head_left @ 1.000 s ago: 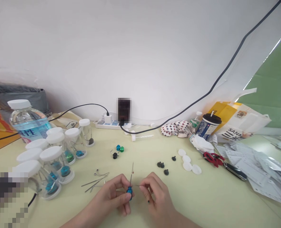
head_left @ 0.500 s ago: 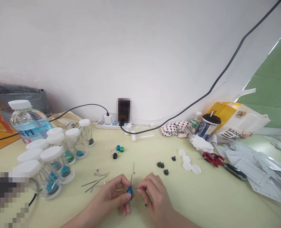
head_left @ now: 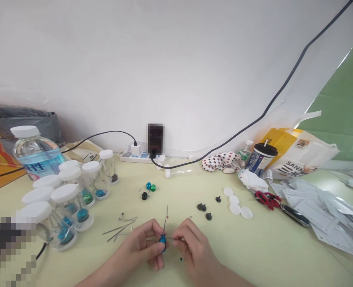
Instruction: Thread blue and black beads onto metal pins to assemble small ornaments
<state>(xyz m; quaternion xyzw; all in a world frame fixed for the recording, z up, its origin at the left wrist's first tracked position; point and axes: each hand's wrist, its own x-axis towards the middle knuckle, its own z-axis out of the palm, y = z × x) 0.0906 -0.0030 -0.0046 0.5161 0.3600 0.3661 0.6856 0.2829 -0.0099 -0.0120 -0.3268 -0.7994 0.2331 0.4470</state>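
At the front of the table, my left hand [head_left: 148,246] is closed, pinching a small blue metal knob [head_left: 162,240] between thumb and fingers. From the knob's top a thin metal stem [head_left: 165,224] stands up, with a tiny red bead [head_left: 167,217] beside it. My right hand [head_left: 193,244] is closed in a pinch on a thin metal rod [head_left: 170,238] that points sideways at the knob; whether its tip enters the knob is too small to tell. Below the right fingers shows a small dark green tip [head_left: 181,259]; what it belongs to is hidden.
Lidded clear jars [head_left: 85,215] crowd the left. Loose metal rods [head_left: 119,230] lie by my left hand. Blue, green and black knobs [head_left: 144,195] sit farther back. Black stoppers [head_left: 208,216], white discs [head_left: 235,209] and red-handled pliers [head_left: 267,200] lie to the right.
My right fingers have shifted slightly around the rod, and the green tip has moved a little left. The left hand and the knob stay nearly in place.
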